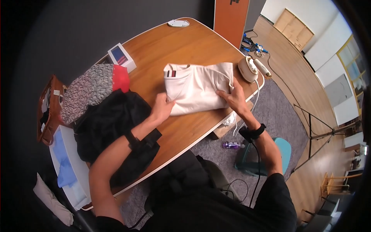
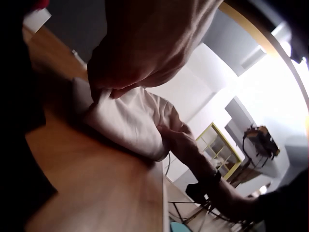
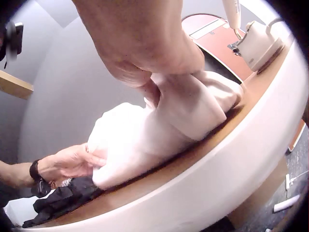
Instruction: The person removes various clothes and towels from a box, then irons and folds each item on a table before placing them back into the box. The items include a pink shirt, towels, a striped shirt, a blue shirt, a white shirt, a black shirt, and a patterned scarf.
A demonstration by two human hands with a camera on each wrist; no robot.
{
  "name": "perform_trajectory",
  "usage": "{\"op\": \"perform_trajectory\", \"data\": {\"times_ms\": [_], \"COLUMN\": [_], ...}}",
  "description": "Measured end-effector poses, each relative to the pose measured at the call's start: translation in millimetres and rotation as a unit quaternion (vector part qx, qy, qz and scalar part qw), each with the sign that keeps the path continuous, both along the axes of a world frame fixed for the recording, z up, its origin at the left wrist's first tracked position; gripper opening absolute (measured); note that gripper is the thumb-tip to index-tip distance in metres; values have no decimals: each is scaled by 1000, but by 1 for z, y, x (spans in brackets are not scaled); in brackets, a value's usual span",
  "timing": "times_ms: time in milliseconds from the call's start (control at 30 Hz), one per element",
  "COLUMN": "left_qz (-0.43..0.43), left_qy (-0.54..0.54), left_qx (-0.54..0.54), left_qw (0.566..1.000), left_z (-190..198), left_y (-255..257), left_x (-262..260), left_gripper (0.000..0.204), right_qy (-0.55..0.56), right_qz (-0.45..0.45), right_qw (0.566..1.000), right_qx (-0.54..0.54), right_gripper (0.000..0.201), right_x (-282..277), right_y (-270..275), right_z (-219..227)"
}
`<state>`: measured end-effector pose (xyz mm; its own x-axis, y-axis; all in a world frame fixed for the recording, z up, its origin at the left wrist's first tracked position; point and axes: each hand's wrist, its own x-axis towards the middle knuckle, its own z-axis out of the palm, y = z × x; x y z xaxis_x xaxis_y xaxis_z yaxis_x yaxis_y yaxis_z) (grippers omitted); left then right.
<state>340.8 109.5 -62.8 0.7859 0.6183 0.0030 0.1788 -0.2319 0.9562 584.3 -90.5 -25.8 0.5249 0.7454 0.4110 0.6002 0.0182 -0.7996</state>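
A folded off-white shirt [image 1: 199, 89] with a dark neck label lies near the front edge of the wooden table [image 1: 154, 48]. My left hand [image 1: 161, 107] pinches its near left corner between thumb and fingers. At the opposite side, my right hand [image 1: 235, 98] grips the right edge, the thumb on top. In the right wrist view the cloth [image 3: 188, 108] bunches into folds under the right hand [image 3: 154, 53]. The left wrist view has the shirt's near side [image 2: 128, 125] slightly raised at the left hand's fingertips.
Left of the shirt lie black clothing [image 1: 112, 112] and a grey patterned garment [image 1: 87, 87] with red trim. A white box [image 1: 125, 56] stands behind them. A corded garment steamer [image 1: 247, 69] sits at the right edge. A teal stool [image 1: 284, 152] stands below on the floor.
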Motion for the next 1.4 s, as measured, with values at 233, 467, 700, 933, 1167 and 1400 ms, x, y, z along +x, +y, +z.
{"op": "perform_trajectory", "data": {"times_ms": [233,467,700,933,1167,1400], "left_qz": [-166,-334,-157,28,90,113], "left_qy": [-15,-13,153,96,150,11], "left_qx": [109,465,54,-292,-67,-58], "left_qw": [980,820,974,951,982,992], "left_z": [39,29,-4,-15,-14,3], "left_y": [-28,-39,15,64,52,33], "left_x": [-55,-73,-48,27,36,45], "left_gripper": [41,66,35,51,49,62], "right_qy": [11,-72,-45,284,24,190], "right_qz": [129,314,182,-14,-50,-54], "right_qw": [977,939,978,935,947,956], "right_qx": [-167,-120,-96,-214,-316,-215], "right_gripper": [31,33,27,47,63,56], "right_x": [-4,-3,38,67,73,71], "right_y": [-57,-71,-47,30,40,43], "right_z": [25,-1,-8,-28,-37,-28]}}
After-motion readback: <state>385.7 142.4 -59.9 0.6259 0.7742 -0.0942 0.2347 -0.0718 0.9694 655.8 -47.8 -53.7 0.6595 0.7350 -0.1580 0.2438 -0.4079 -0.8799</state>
